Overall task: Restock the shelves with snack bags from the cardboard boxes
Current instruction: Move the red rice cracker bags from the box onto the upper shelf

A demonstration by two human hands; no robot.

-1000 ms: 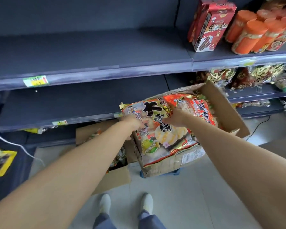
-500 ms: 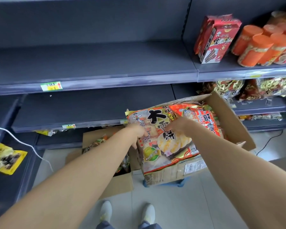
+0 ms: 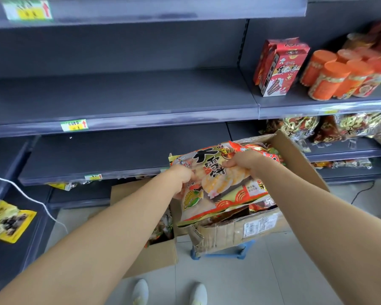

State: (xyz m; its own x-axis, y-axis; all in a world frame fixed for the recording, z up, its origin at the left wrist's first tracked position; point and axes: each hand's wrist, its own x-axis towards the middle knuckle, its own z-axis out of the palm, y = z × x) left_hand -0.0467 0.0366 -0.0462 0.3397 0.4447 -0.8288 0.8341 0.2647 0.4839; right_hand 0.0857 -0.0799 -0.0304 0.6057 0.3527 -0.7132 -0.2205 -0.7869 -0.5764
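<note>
A large snack bag [image 3: 220, 190] with orange, red and white print lies tilted on top of the open cardboard box [image 3: 295, 155]. My left hand [image 3: 179, 176] grips the bag's left edge. My right hand [image 3: 240, 160] pinches its upper middle. Both hands hold the bag slightly above the box's contents. More red bags show in the box behind my right hand. A second cardboard box [image 3: 154, 256] stands on the floor to the left, with dark bags inside, partly hidden by my left arm. The grey shelves [image 3: 119, 97] ahead are bare.
Red cartons [image 3: 279, 67] and orange-lidded jars [image 3: 332, 78] fill the right shelf bay, with gold snack bags [image 3: 299, 126] below. A yellow bag [image 3: 9, 221] lies on the side shelf at left, beside a white cable [image 3: 31, 198]. The box rests on a blue stool [image 3: 227, 253].
Both hands have lifted the big snack bag up from the box, and my view has tilted upward, bringing the upper shelf edge into sight.
</note>
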